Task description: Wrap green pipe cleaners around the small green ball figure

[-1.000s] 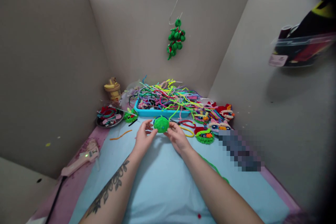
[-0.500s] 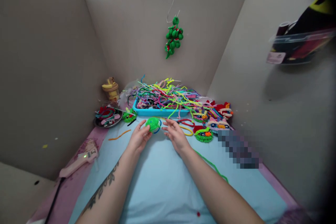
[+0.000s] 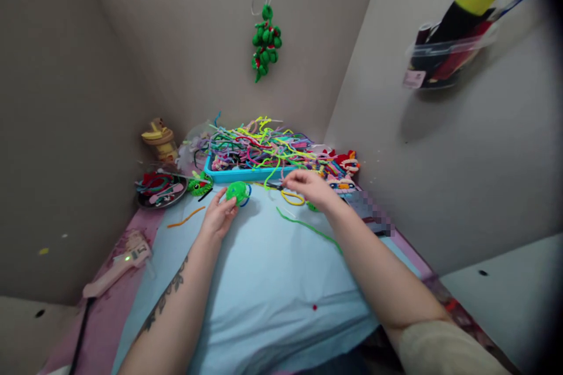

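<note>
a: since the earlier frame your right hand has let go of the green ball and moved off to the right, toward the near edge of the blue tray. your view has swung right too.

b: where's the ball now?

a: at the tips of your left hand, low over or on the light blue mat, just in front of the tray. left fingers pinch its near side. a blue loop pokes out on its right.

b: right hand state?

a: fingers curled, knuckles toward the camera. cannot tell whether it's holding anything. it sits over the yellow pipe cleaner, among the loose ends spilling from the tray.

b: how will the ball handle?

a: my read: very light, fuzzy, wire-cored, so it gives under pressure and holds a dent. not slippery, not fragile, but a hard squeeze will deform the winding. take it across the middle with thumb and two fingers, clear of the blue loop.

b: orientation?

a: near round, so no real long axis. the only direction cue is the loop, pointing right toward your other hand. the long green strand on the mat runs diagonally from centre toward your right forearm.
</note>
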`<state>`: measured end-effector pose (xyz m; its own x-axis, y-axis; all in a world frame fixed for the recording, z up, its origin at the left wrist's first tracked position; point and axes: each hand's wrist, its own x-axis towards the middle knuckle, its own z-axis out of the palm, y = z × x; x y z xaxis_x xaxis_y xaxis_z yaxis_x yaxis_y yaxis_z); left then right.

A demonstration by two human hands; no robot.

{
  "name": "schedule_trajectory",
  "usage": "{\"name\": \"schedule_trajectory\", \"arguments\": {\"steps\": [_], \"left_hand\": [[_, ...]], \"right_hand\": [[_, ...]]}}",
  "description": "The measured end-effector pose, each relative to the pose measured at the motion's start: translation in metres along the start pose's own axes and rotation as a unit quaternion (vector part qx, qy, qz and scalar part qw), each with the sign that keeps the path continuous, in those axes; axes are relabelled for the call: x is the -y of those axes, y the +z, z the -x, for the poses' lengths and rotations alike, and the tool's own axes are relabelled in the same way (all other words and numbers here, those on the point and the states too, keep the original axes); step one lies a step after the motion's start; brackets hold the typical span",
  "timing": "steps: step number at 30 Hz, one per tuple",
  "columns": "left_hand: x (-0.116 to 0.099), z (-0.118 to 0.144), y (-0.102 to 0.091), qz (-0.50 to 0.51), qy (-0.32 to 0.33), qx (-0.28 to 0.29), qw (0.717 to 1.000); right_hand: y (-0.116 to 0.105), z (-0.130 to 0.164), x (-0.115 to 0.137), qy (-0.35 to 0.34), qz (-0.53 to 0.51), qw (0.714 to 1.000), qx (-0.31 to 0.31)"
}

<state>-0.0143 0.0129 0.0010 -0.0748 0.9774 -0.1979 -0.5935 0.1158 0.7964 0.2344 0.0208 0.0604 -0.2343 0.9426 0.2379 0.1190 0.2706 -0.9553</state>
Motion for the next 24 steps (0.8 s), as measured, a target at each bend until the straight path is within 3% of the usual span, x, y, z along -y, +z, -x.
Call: {"name": "schedule_trajectory", "arguments": {"steps": [2, 4, 7, 9, 11, 14, 18, 21, 24], "left_hand": [[0.000, 0.001, 0.001, 0.003, 0.002, 0.005, 1.000], [0.001, 0.002, 0.001, -0.001, 0.005, -0.006, 1.000], [0.002, 0.001, -0.002, -0.012, 0.017, -0.033, 0.999], [0.003, -0.001, -0.004, -0.018, 0.026, -0.042, 0.999], [0.003, -0.003, -0.006, -0.024, 0.030, -0.045, 0.998], [0.003, -0.003, -0.006, -0.030, 0.031, -0.044, 0.998], [0.003, 0.001, -0.003, -0.040, 0.036, -0.021, 0.998], [0.005, 0.004, -0.003, -0.050, -0.004, -0.004, 0.999], [0.007, 0.004, -0.003, -0.048, -0.049, 0.025, 0.997]], "right_hand": [[0.011, 0.014, -0.021, 0.014, 0.163, 0.986, 0.021], [0.028, 0.026, -0.041, 0.025, 0.283, 0.958, -0.017], [0.053, 0.031, -0.058, 0.080, 0.476, 0.875, -0.022], [0.063, 0.026, -0.059, 0.107, 0.531, 0.841, -0.009], [0.066, 0.019, -0.055, 0.111, 0.542, 0.833, -0.009], [0.066, 0.010, -0.042, 0.080, 0.514, 0.853, -0.045], [0.069, 0.004, -0.036, -0.010, 0.389, 0.916, -0.100], [0.075, 0.004, -0.048, -0.069, 0.248, 0.960, -0.113], [0.080, 0.002, -0.063, -0.002, 0.060, 0.995, -0.077]]}}
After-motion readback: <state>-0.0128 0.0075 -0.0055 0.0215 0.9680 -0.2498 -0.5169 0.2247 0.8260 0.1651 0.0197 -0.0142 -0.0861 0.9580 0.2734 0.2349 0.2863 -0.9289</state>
